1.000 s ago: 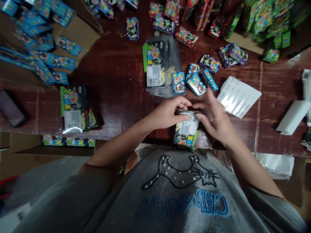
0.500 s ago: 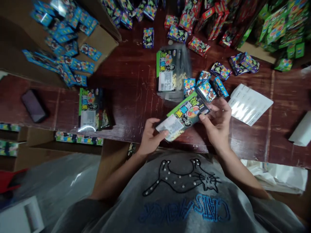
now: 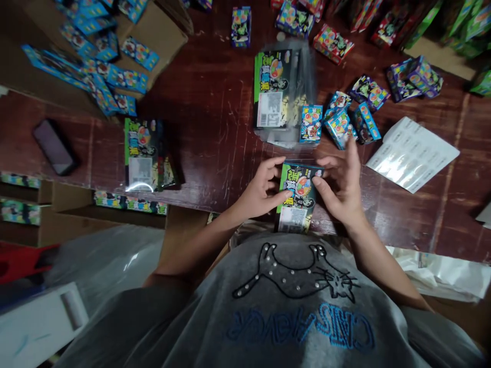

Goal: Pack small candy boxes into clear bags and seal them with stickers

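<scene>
A black and green printed candy bag [image 3: 297, 207] with a pale label stands upright in view near the table's front edge, close to my shirt. My left hand [image 3: 264, 191] grips its left side, thumb across the print. At its upper right corner, my right hand [image 3: 341, 191] pinches it between thumb and curled fingers, with the index finger stretched away. A blue edge shows along the bag's top. Just beyond lie small blue candy boxes [image 3: 310, 124] and a pile of similar flat bags [image 3: 270, 89] in clear plastic.
A sheet of stickers [image 3: 414, 153] lies to the right. At left are a filled bag [image 3: 141, 153], a phone [image 3: 54, 146] and a carton [image 3: 164, 43] of blue boxes. Purple boxes [image 3: 370, 93] and a red box [image 3: 333, 43] lie farther back.
The candy bag has turned from slanted to nearly upright and moved closer to my body. My left hand has shifted up along its side. The view has tilted down slightly.
</scene>
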{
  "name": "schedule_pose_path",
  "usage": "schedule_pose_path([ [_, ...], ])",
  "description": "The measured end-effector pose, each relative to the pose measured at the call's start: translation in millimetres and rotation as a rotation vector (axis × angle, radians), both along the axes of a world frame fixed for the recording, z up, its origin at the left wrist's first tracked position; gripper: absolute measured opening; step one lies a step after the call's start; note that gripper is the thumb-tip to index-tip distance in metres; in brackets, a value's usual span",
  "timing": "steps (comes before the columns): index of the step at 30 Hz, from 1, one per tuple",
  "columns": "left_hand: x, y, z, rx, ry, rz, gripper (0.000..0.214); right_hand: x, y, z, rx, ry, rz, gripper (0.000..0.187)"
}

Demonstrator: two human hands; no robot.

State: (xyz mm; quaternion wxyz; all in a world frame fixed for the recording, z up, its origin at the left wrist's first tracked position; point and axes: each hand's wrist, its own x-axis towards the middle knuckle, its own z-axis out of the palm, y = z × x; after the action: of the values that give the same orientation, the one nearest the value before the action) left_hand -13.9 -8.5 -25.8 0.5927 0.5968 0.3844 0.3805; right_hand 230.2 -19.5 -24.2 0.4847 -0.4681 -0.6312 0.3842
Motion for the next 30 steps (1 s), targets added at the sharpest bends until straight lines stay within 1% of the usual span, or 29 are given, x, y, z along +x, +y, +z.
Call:
schedule_pose_path([
  [2,-0.5,-3.3,-0.4,-0.038,0.007,-0.006,0.074,5.5,4.1,2.2,-0.057,-0.045,0.091,0.091],
  [4,-0.3,-6.0,0.3,-0.065,0.014,0.021,0.075,9.3,7.4,4.2,-0.116,-0.071,0.143,0.092],
  [7,0.0,-10.2,1.5,-0.1,0.023,0.078,0.079,10.0,7.8,5.4,-0.177,-0.104,0.16,0.095],
  [11,-2.4,-12.1,4.0,-0.133,0.046,0.065,0.07,4.3,4.1,4.5,-0.179,-0.104,0.185,0.093],
  [13,-4.4,-7.9,7.2,-0.127,0.052,0.05,0.06,0.6,3.4,4.1,-0.163,-0.077,0.174,0.094],
  [16,-5.9,4.6,13.2,-0.022,0.069,0.096,0.03,-4.8,4.0,4.4,-0.144,-0.04,0.112,0.103],
  [17,-5.9,9.3,15.0,0.011,0.067,0.114,0.022,-6.3,4.4,4.9,-0.133,-0.035,0.086,0.105],
  [18,-5.7,13.6,16.2,0.027,0.059,0.125,0.02,-7.6,4.7,5.7,-0.122,-0.034,0.058,0.107],
  [20,-5.2,20.3,17.1,0.014,0.02,0.127,0.021,-9.4,5.2,8.2,-0.108,-0.04,-0.005,0.109],
  [21,-5.2,22.4,16.9,0.001,-0.001,0.127,0.026,-9.9,5.3,9.8,-0.108,-0.043,-0.032,0.11],
  [24,-6.7,25.0,15.8,-0.022,-0.024,0.146,0.056,-9.6,4.7,16.3,-0.134,-0.048,-0.042,0.112],
  [25,-7.6,25.1,16.3,-0.028,-0.015,0.143,0.057,-8.9,4.3,18.7,-0.141,-0.053,-0.029,0.111],
  [26,-8.6,25.1,17.5,-0.036,0.004,0.134,0.051,-8.0,3.7,21.1,-0.142,-0.063,-0.015,0.109],
  [28,-10.5,25.4,22.2,-0.049,0.051,0.109,0.032,-5.8,2.4,25.9,-0.14,-0.085,0.019,0.105],
  [30,-11.5,26.3,29.1,-0.057,0.083,0.091,0.024,-4.2,1.3,30.4,-0.125,-0.097,0.08,0.104],
])
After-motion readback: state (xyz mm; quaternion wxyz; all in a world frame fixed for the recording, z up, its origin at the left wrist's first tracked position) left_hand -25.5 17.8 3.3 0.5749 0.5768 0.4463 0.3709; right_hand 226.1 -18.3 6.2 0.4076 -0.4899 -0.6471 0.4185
